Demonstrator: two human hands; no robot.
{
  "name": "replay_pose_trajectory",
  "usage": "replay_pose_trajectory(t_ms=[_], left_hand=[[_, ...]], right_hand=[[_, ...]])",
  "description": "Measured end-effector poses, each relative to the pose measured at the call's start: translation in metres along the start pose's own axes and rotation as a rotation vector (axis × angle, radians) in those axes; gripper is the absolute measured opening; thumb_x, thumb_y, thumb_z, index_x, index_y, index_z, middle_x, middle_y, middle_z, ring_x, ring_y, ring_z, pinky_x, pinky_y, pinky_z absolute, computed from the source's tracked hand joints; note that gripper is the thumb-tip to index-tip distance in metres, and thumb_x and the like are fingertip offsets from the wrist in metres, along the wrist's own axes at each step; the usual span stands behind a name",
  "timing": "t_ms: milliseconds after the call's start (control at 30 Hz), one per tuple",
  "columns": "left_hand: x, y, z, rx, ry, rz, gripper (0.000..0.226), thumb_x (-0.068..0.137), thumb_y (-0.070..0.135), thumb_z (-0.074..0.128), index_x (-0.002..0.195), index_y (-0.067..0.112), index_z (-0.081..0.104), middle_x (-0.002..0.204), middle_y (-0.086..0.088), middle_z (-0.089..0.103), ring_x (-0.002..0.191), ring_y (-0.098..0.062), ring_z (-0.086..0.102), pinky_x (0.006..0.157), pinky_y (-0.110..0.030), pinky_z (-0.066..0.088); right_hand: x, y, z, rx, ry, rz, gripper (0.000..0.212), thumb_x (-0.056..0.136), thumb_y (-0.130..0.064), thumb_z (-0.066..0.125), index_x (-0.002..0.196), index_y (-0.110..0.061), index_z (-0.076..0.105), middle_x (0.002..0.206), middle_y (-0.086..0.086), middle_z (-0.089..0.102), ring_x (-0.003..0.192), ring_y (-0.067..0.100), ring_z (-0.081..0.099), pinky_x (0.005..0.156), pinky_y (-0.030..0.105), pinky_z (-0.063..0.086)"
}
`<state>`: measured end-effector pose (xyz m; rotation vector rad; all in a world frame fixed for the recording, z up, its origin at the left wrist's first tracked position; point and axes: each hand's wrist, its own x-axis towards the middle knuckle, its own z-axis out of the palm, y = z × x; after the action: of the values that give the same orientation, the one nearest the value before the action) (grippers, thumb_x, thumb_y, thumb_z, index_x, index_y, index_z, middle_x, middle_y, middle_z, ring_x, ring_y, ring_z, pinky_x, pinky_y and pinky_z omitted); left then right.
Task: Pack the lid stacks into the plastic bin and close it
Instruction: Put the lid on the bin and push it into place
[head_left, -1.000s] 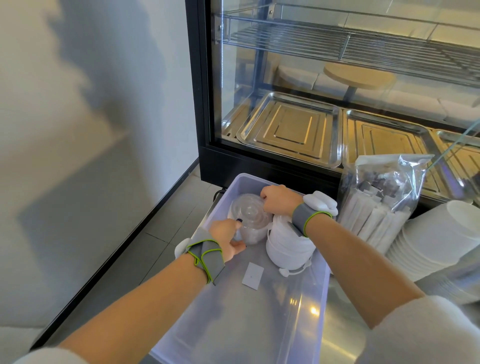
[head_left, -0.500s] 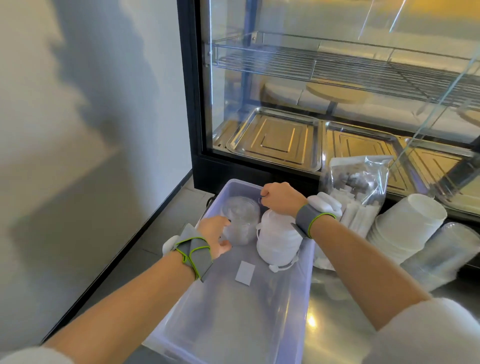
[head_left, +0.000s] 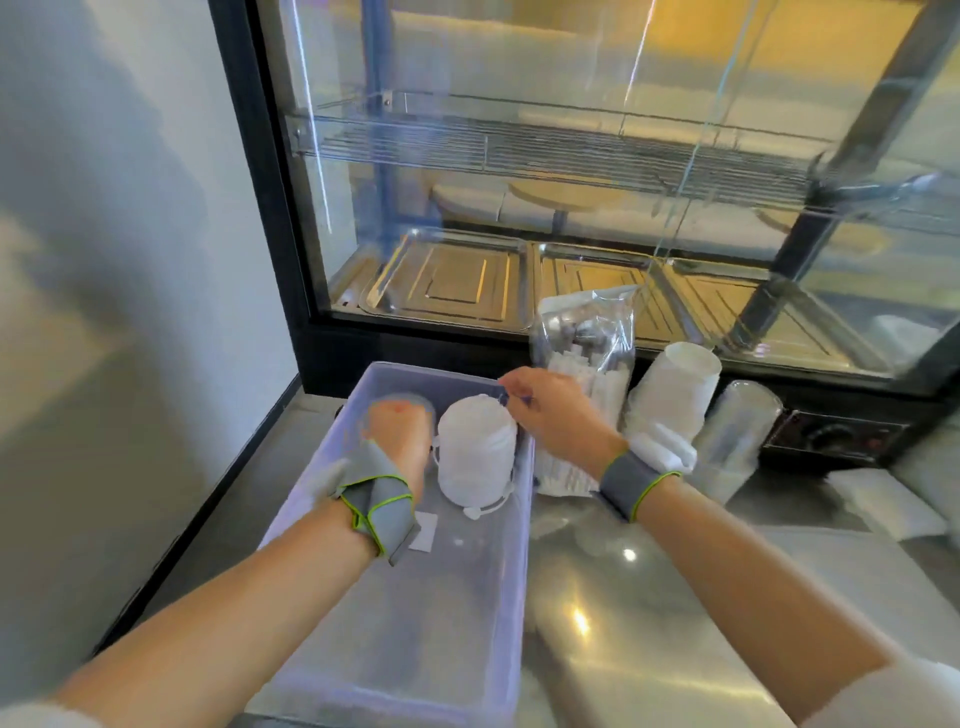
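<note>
A translucent plastic bin (head_left: 522, 545) lies open on the steel counter, with no cover in view. At its far end a white lid stack (head_left: 475, 449) lies beside a clear lid stack (head_left: 376, 410). My left hand (head_left: 397, 434) covers the clear stack, fingers curled over its top. My right hand (head_left: 550, 410) hovers over the bin's far right corner, just off the white stack, fingers loosely curled; blur hides what is at the fingertips. Outside the bin, to the right, lie another white lid stack (head_left: 675, 395) and another clear lid stack (head_left: 737, 441).
A clear bag of wrapped white sticks (head_left: 582, 343) leans between the bin and the outer stacks. A glass display case (head_left: 519, 208) with metal trays stands right behind. A small white card (head_left: 423, 530) lies on the bin floor. A wall and floor drop-off lie to the left.
My right hand has come off the top of the white stack and shifted right. My left hand slid forward onto the clear stack. The view tilted up and to the right.
</note>
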<state>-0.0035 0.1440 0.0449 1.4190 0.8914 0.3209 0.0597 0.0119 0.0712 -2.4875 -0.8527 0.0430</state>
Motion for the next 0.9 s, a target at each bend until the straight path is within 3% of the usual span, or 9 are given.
replay_pose_trajectory(t_ms=[100, 167, 267, 333, 433, 533, 633, 767, 900], left_hand=[[-0.019, 0.004, 0.027, 0.012, -0.049, 0.129, 0.021, 0.082, -0.001, 0.044, 0.065, 0.011, 0.047, 0.072, -0.009, 0.045, 0.082, -0.02, 0.042, 0.063, -0.029, 0.035], [-0.035, 0.003, 0.046, 0.004, -0.106, 0.148, 0.012, 0.08, 0.003, 0.048, 0.077, 0.009, 0.058, 0.079, -0.011, 0.051, 0.079, -0.021, 0.047, 0.069, -0.03, 0.038], [-0.056, -0.005, 0.076, 0.04, -0.298, 0.151, 0.023, 0.078, 0.003, 0.047, 0.057, 0.014, 0.046, 0.065, -0.012, 0.043, 0.058, -0.022, 0.04, 0.053, -0.025, 0.037], [-0.071, -0.013, 0.097, 0.071, -0.398, 0.046, 0.03, 0.085, -0.002, 0.043, 0.06, 0.014, 0.042, 0.061, -0.009, 0.042, 0.052, -0.019, 0.039, 0.039, -0.019, 0.037], [-0.096, -0.03, 0.126, 0.142, -0.532, -0.121, 0.03, 0.087, -0.003, 0.042, 0.061, 0.012, 0.044, 0.048, -0.003, 0.048, 0.047, -0.016, 0.044, 0.042, -0.017, 0.033], [-0.119, -0.045, 0.15, 0.229, -0.65, -0.222, 0.031, 0.09, 0.002, 0.042, 0.06, 0.011, 0.044, 0.058, -0.005, 0.043, 0.04, -0.013, 0.045, 0.045, -0.019, 0.033], [-0.138, -0.058, 0.174, 0.278, -0.734, -0.293, 0.033, 0.093, 0.004, 0.038, 0.06, 0.01, 0.042, 0.062, -0.007, 0.041, 0.053, -0.017, 0.041, 0.049, -0.024, 0.034], [-0.158, -0.079, 0.204, 0.326, -0.779, -0.395, 0.032, 0.095, 0.009, 0.036, 0.063, 0.01, 0.04, 0.064, -0.009, 0.037, 0.054, -0.018, 0.037, 0.046, -0.022, 0.035], [-0.172, -0.1, 0.226, 0.328, -0.77, -0.476, 0.029, 0.093, 0.008, 0.041, 0.064, 0.01, 0.038, 0.064, -0.008, 0.033, 0.053, -0.017, 0.032, 0.047, -0.022, 0.031]], right_hand=[[-0.029, 0.018, -0.02, 0.027, 0.051, 0.056, 0.032, 0.092, -0.007, 0.046, 0.119, -0.004, 0.062, 0.119, 0.017, 0.065, 0.11, 0.031, 0.059, 0.09, 0.026, 0.039], [-0.049, 0.034, -0.031, 0.029, 0.077, 0.109, 0.032, 0.093, -0.008, 0.047, 0.121, -0.003, 0.061, 0.12, 0.017, 0.065, 0.111, 0.03, 0.059, 0.085, 0.019, 0.037], [-0.081, 0.065, -0.047, 0.055, 0.124, 0.259, 0.029, 0.092, -0.009, 0.048, 0.116, -0.002, 0.064, 0.115, 0.017, 0.067, 0.108, 0.03, 0.059, 0.079, 0.016, 0.034], [-0.105, 0.087, -0.058, 0.055, 0.154, 0.353, 0.027, 0.091, -0.008, 0.049, 0.11, 0.0, 0.066, 0.111, 0.019, 0.069, 0.105, 0.032, 0.06, 0.081, 0.021, 0.036], [-0.14, 0.126, -0.071, 0.072, 0.195, 0.51, 0.026, 0.09, -0.009, 0.049, 0.108, 0.001, 0.066, 0.109, 0.021, 0.069, 0.1, 0.032, 0.061, 0.076, 0.025, 0.038], [-0.17, 0.164, -0.079, 0.104, 0.255, 0.648, 0.027, 0.091, -0.009, 0.049, 0.112, -0.004, 0.065, 0.112, 0.018, 0.068, 0.091, 0.026, 0.058, 0.066, 0.019, 0.037], [-0.194, 0.196, -0.083, 0.109, 0.275, 0.779, 0.029, 0.091, -0.012, 0.049, 0.114, -0.001, 0.063, 0.117, 0.02, 0.066, 0.11, 0.032, 0.056, 0.079, 0.029, 0.041], [-0.221, 0.235, -0.087, 0.079, 0.226, 0.923, 0.04, 0.093, -0.016, 0.05, 0.129, 0.001, 0.051, 0.132, 0.021, 0.055, 0.124, 0.034, 0.049, 0.102, 0.036, 0.036], [-0.239, 0.271, -0.094, 0.006, 0.12, 1.107, 0.055, 0.094, -0.026, 0.049, 0.14, 0.001, 0.035, 0.146, 0.025, 0.036, 0.133, 0.039, 0.037, 0.109, 0.042, 0.033]])
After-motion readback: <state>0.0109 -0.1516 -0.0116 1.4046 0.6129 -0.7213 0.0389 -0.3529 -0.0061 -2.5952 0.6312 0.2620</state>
